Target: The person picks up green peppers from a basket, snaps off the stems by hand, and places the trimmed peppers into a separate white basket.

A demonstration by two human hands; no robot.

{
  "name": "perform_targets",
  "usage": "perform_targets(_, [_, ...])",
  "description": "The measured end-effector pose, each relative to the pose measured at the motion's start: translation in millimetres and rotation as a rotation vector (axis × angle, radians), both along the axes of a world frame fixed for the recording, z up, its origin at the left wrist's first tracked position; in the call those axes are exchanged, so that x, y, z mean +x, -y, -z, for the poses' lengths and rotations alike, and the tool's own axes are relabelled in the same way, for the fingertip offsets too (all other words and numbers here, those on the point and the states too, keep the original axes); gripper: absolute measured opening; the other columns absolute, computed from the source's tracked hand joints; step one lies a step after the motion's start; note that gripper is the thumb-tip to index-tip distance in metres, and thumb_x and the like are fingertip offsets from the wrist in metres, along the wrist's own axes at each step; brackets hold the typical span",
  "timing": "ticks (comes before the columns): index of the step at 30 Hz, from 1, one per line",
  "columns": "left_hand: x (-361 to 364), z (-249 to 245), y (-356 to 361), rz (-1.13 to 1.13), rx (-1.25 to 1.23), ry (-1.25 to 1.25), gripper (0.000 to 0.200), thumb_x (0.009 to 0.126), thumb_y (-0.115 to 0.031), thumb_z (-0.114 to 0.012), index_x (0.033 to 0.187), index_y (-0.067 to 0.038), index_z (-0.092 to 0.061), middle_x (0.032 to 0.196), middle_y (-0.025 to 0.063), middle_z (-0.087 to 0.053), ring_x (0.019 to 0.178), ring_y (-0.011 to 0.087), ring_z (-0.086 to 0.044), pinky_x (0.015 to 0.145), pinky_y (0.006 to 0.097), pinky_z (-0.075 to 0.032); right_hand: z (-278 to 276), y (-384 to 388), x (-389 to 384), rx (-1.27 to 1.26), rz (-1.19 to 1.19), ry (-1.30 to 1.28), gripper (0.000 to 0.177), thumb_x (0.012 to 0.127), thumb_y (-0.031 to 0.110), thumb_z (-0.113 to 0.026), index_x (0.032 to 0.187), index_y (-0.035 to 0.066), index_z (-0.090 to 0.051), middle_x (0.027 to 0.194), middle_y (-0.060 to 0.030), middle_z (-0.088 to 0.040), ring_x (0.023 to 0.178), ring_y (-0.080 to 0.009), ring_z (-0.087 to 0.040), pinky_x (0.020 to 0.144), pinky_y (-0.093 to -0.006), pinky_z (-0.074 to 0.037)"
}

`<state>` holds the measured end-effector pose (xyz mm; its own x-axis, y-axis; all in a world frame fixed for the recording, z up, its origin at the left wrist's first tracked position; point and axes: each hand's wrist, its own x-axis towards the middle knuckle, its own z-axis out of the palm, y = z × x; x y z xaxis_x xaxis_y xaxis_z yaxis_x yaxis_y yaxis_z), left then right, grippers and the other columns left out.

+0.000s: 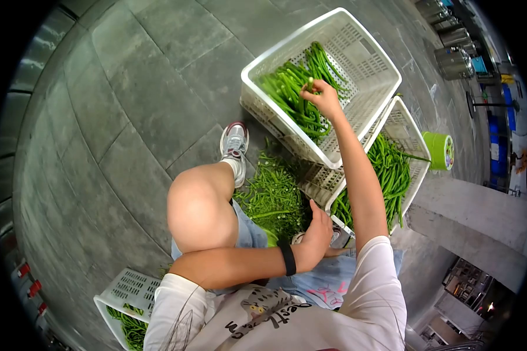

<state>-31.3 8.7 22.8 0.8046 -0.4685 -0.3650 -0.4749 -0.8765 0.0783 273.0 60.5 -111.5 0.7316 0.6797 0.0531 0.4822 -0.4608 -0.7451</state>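
Observation:
My right hand (323, 97) is over the taller white plastic crate (368, 55), its thumb and fingers pinched on a long green vegetable stalk (310, 83) whose pale end points up. Beneath it, a loose bundle of slender green vegetables (287, 88) lies along the crate's near-left side. My left hand (315, 237), with a black band (287, 257) at the wrist, rests low by my lap. Its fingers are stretched out and hold nothing, close to the corner of a second white crate (412, 114), which is heaped with thin green vegetables (389, 169).
A pile of short green trimmings (272, 196) lies on the grey tiled floor (140, 99) beside my shoe (235, 146). Behind me on the left stands another white crate (132, 289) with greens. A lime-green bucket (436, 150) is by the second crate; metal pots (453, 61) stand farther right.

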Motion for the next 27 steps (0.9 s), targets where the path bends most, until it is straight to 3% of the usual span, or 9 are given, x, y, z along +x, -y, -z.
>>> perform_targets(1, [-1.0,1.7,2.0,0.0,-0.002,-0.008,0.036,0.085,-0.021,-0.05,0.114,-0.003,-0.059,0.113,0.0205,-0.055,0.107,0.0382,-0.05,0.096,0.0642,-0.031,-13.7,-5.3,-5.8,0.037,0.001,-0.158,0.031,0.072,0.026,-0.074,0.086,0.001,-0.062,0.076,-0.0092,-0.065,0.069,-0.0247,-0.061,0.07,-0.0317,-0.049])
perform_targets(5, [-3.5,6.9,2.0,0.03,-0.012,-0.031,0.038,0.084,-0.022,-0.051,0.116,-0.003,-0.058,0.112,0.0203,-0.055,0.107,0.0383,-0.05,0.095,0.0649,-0.031,-9.7,-23.3,-4.0,-0.088,-0.098,-0.057,0.03,0.075,0.022,-0.071,0.088,0.002,-0.055,0.069,-0.0082,-0.061,0.066,-0.0169,-0.061,0.064,-0.0311,-0.049])
perform_targets(13, [0.9,5.6,-1.7,0.036,0.035,-0.042,0.041,0.084,-0.022,-0.052,0.12,-0.004,-0.056,0.113,0.0202,-0.054,0.107,0.0384,-0.05,0.095,0.0653,-0.032,1.1,-39.9,-9.0,-0.03,-0.087,-0.598,0.049,0.071,0.022,-0.077,0.107,-0.001,-0.053,0.094,-0.0101,-0.062,0.075,-0.0172,-0.064,0.07,-0.0297,-0.051])
perform_targets(17, [5.5,3.4,-6.9,0.058,0.04,-0.064,0.04,0.083,-0.021,-0.054,0.119,-0.003,-0.056,0.113,0.0198,-0.054,0.107,0.0377,-0.05,0.094,0.0649,-0.032,-30.9,-32.8,-17.9,-0.23,-0.099,0.027,0.029,0.075,0.011,-0.07,0.101,0.0,-0.063,0.092,-0.0117,-0.066,0.084,-0.022,-0.065,0.076,-0.0321,-0.052])
perform_targets(18, [6.1,3.4,-7.4,0.063,0.038,-0.07,0.04,0.083,-0.021,-0.054,0.119,-0.003,-0.056,0.113,0.0195,-0.055,0.106,0.0374,-0.051,0.094,0.0647,-0.033,-52.8,-29.9,-27.0,-0.16,-0.05,0.098,0.022,0.076,0.014,-0.07,0.095,0.003,-0.066,0.084,-0.0101,-0.066,0.077,-0.0218,-0.065,0.072,-0.0307,-0.051])
perform_targets(21, [7.2,8.3,-7.9,0.014,-0.047,-0.034,0.039,0.082,-0.02,-0.055,0.117,-0.004,-0.058,0.109,0.0187,-0.057,0.103,0.0373,-0.052,0.095,0.064,-0.033,-98.1,-2.1,-37.6,0.122,-0.121,0.506,0.017,0.078,0.012,-0.068,0.092,0.004,-0.066,0.09,-0.0101,-0.063,0.082,-0.0238,-0.059,0.072,-0.0334,-0.048])
perform_targets(25, [16.6,2.4,-10.7,0.08,-0.322,0.255,0.025,0.078,-0.018,-0.056,0.099,-0.007,-0.063,0.094,0.009,-0.062,0.09,0.0225,-0.056,0.082,0.0446,-0.044,-172.4,67.0,-96.0,0.43,0.007,0.486,0.018,0.081,0.001,-0.064,0.099,0.003,-0.065,0.095,-0.0109,-0.058,0.085,-0.0218,-0.058,0.072,-0.0301,-0.047])
perform_targets(26, [16.6,-5.4,-15.2,0.085,-0.461,0.561,0.018,0.076,-0.018,-0.056,0.091,-0.008,-0.061,0.088,0.0029,-0.061,0.083,0.0158,-0.056,0.074,0.0328,-0.043,-180.6,91.3,-112.2,0.498,0.012,0.455,0.019,0.083,0.002,-0.061,0.102,0.003,-0.063,0.096,-0.0123,-0.058,0.084,-0.0217,-0.058,0.071,-0.0307,-0.048])
perform_targets(27, [16.4,-13.8,-16.5,0.121,-0.539,0.598,0.018,0.076,-0.018,-0.057,0.09,-0.008,-0.061,0.087,0.0022,-0.06,0.082,0.0155,-0.055,0.073,0.0311,-0.043,-187.9,113.2,-126.6,0.567,0.018,0.425,0.019,0.086,0.002,-0.058,0.105,0.003,-0.061,0.096,-0.0137,-0.057,0.083,-0.0215,-0.058,0.071,-0.0312,-0.048])
